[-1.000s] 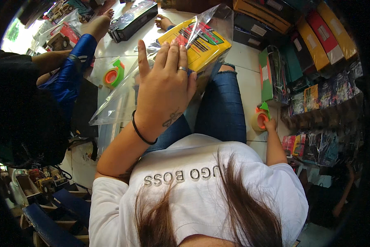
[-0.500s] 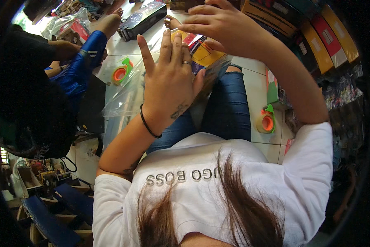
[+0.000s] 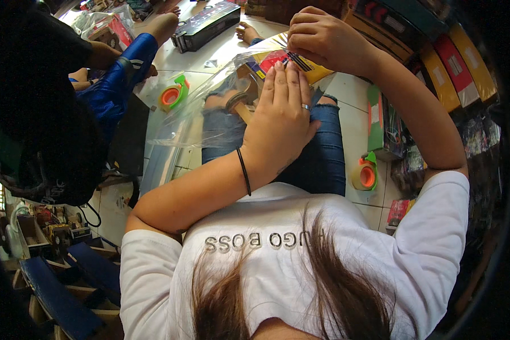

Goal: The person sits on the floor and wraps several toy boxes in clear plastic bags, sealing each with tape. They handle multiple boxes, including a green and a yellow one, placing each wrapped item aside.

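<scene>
Across my jeans lies a package wrapped in loose clear plastic film (image 3: 181, 124). A yellow box or card with red and purple parts (image 3: 317, 73) shows inside it, and a brown wooden piece (image 3: 240, 102) shows through the film. My left hand (image 3: 283, 113) rests palm down over the package, fingers stretched out side by side. At the package's far right edge, my right hand (image 3: 328, 42) has its fingers curled together at the film. Its fingertips are partly hidden.
Orange-and-green tape dispensers sit on the tiled floor, one left (image 3: 173, 96) and one right (image 3: 365, 173). A black box (image 3: 209, 28) lies ahead. Boxes (image 3: 459, 62) are stacked at right. Another person's blue-clad leg (image 3: 133, 71) is at left; navy wooden pieces (image 3: 56, 294) lie lower left.
My left hand has moved right and come down flat on the package, its fingers closer together. My right hand has shifted right and lower, and its fingers have curled in at the film.
</scene>
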The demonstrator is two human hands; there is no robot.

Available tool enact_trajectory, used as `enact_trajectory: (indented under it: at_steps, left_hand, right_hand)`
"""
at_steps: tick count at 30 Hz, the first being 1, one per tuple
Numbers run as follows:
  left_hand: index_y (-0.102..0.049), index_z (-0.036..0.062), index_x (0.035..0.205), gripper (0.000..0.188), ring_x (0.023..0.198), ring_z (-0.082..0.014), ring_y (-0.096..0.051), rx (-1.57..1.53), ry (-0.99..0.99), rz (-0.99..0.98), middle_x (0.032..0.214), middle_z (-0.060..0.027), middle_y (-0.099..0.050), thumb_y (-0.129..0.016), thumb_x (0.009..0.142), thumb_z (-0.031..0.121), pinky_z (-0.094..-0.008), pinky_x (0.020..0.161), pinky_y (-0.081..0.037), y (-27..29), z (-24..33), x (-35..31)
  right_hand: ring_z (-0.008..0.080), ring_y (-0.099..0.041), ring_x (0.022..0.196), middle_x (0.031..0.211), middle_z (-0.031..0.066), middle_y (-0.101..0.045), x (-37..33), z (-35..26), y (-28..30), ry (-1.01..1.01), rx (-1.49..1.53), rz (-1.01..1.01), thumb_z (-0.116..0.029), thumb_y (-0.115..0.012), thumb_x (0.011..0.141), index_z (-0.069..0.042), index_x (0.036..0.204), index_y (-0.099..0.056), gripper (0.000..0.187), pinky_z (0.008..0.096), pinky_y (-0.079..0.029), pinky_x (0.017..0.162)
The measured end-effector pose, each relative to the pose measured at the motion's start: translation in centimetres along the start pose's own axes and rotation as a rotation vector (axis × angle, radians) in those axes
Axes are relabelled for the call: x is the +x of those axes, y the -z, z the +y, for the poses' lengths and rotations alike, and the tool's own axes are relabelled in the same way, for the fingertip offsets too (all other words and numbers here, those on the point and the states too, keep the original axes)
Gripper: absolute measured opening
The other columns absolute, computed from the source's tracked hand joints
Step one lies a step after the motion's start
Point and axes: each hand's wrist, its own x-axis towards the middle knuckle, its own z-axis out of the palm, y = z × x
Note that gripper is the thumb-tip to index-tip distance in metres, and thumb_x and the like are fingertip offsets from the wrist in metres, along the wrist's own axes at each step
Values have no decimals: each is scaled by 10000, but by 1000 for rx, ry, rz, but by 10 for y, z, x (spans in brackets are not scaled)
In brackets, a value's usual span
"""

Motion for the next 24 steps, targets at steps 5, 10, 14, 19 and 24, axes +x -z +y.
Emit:
enact_trajectory:
  at_steps: [5, 10, 14, 19, 24]
  left_hand:
    - [-418, -132, 1286, 809, 1275, -393, -399, -37, 46, 14, 1321, -290, -447, -593, 805, 495, -438, 1113, -251, 0, -8, 3]
    - [-418, -143, 1279, 748, 1228, -375, -442, -4, 55, -20, 1314, -283, -453, -527, 865, 471, -433, 1085, -291, 4, -13, 2]
    - [-479, -126, 1209, 617, 1164, -369, -480, -56, 33, 79, 1233, -275, -502, -539, 859, 379, -436, 1044, -337, 14, -11, 4]
    - [-546, -96, 1106, 460, 1084, -362, -520, 8, -153, 272, 1128, -266, -544, -558, 826, 270, -437, 995, -387, 18, 2, 3]
    - [-525, -115, 1153, 507, 1152, -381, -502, 62, -71, 106, 1213, -279, -522, -539, 854, 294, -436, 1038, -356, 8, -3, 3]
  right_hand:
    - [225, -573, 1018, 979, 87, -635, -1, -6, -9, 52, 11, 50, -113, -654, 752, -33, 925, -628, 192, 351, -427, 961]
    - [234, -578, 1010, 968, 97, -631, 2, -15, -10, 104, -44, 72, -101, -644, 737, -6, 902, -632, 191, 352, -424, 981]
    - [196, -574, 1028, 1002, 71, -632, 0, -20, -5, 59, -54, -4, -84, -625, 754, -41, 948, -663, 202, 345, -380, 1028]
    - [221, -572, 1005, 964, 75, -626, -7, -23, -1, 31, -7, -46, -104, -635, 732, -21, 907, -654, 194, 364, -399, 1009]
    - [218, -563, 923, 876, 61, -603, -6, -23, -5, 12, -9, 48, -140, -593, 738, -28, 816, -646, 147, 345, -429, 934]
